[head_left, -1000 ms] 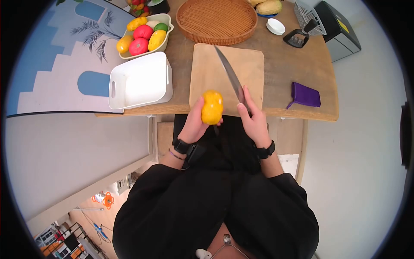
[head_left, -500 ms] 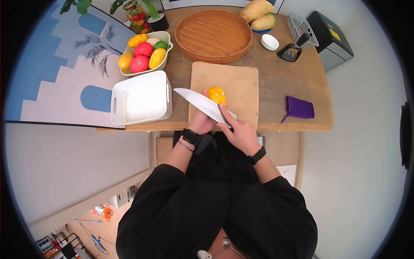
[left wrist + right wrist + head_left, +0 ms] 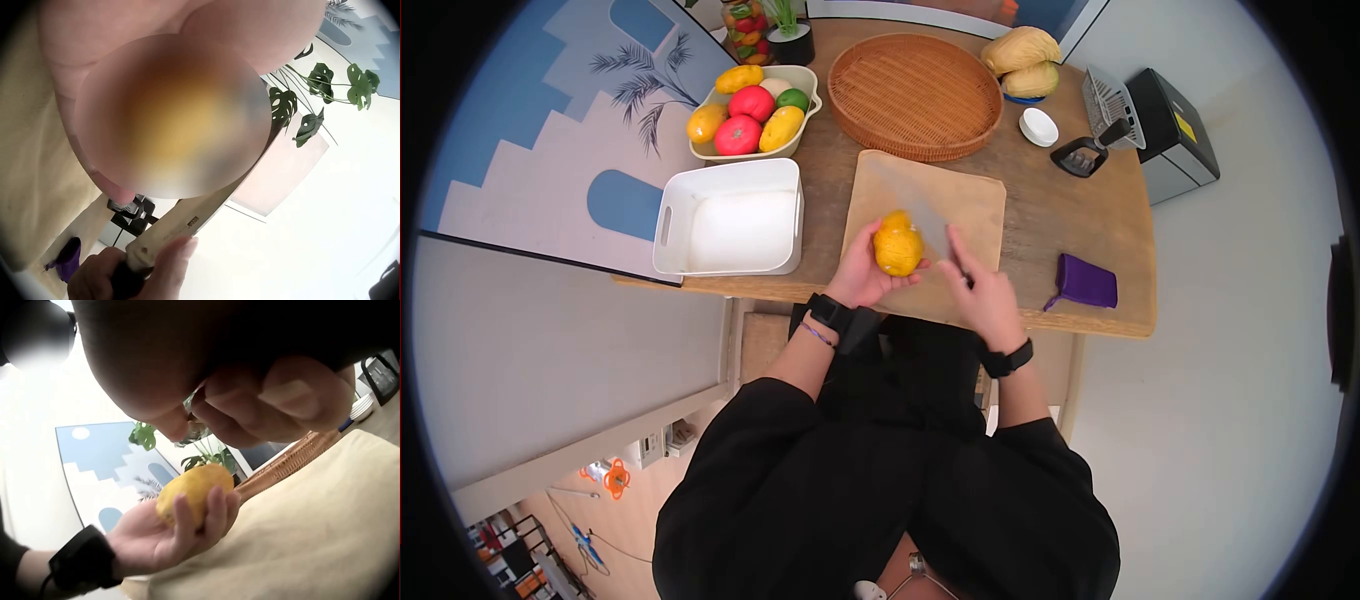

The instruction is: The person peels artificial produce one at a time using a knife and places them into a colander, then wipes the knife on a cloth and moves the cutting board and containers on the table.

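Note:
In the head view my left hand holds a yellow fruit above the near part of the cutting board. The right wrist view shows the fingers of the left hand curled round the yellow fruit. My right hand grips a knife by its dark handle; the blade is blurred and points away to the upper left, just right of the fruit. In the left wrist view the right hand's thumb lies against the base of the knife blade. A blurred oval covers much of that view.
Left of the board stands a white bin, with a cream basket of several fruits behind it. A round wicker tray lies beyond the board. To the right are a purple pouch, a white bowl and a black-handled tool.
The knife has swung from lying across in front of the fruit to pointing up beside it. My right hand has moved right, and the left hand with the fruit has come slightly nearer.

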Available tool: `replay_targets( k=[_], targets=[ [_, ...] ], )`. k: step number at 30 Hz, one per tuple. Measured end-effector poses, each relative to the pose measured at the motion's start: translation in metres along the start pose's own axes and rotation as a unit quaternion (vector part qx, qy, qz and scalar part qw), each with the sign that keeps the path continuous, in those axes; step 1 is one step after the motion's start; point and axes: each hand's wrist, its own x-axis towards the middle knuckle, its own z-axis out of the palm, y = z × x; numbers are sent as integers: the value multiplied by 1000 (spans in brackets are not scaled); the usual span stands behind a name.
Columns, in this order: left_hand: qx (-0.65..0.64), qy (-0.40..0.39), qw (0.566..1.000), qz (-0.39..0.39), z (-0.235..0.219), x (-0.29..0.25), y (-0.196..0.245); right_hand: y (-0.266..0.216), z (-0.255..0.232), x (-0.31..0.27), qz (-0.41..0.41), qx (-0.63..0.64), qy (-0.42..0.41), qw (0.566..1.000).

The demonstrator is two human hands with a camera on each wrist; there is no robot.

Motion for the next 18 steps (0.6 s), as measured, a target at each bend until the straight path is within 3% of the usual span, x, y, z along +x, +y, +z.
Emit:
replay_targets(
  k=[1, 3, 4, 7, 15, 17, 18],
  targets=[
    [-1, 0, 1000, -1, -1, 4, -2, -3, 7, -7, -59, 0, -4, 998],
    [-24, 69, 995, 71, -5, 7, -9, -8, 20, -18, -63, -16, -30, 997],
    [-23, 74, 995, 68, -15, 10, -10, -8, 26, -23, -67, -31, -53, 996],
    [-72, -43, 996, 33, -32, 15, -6, -1, 43, -29, -80, -48, -51, 994],
    [-40, 8, 997, 70, -23, 10, -10, -1, 45, -22, -74, -70, -53, 993],
    [-39, 16, 996, 73, -35, 12, -7, 10, 46, -14, -40, -21, 11, 999],
    [-60, -101, 993, 28, -43, 16, 1, 15, 41, -7, -40, -21, 10, 999]
  ],
)
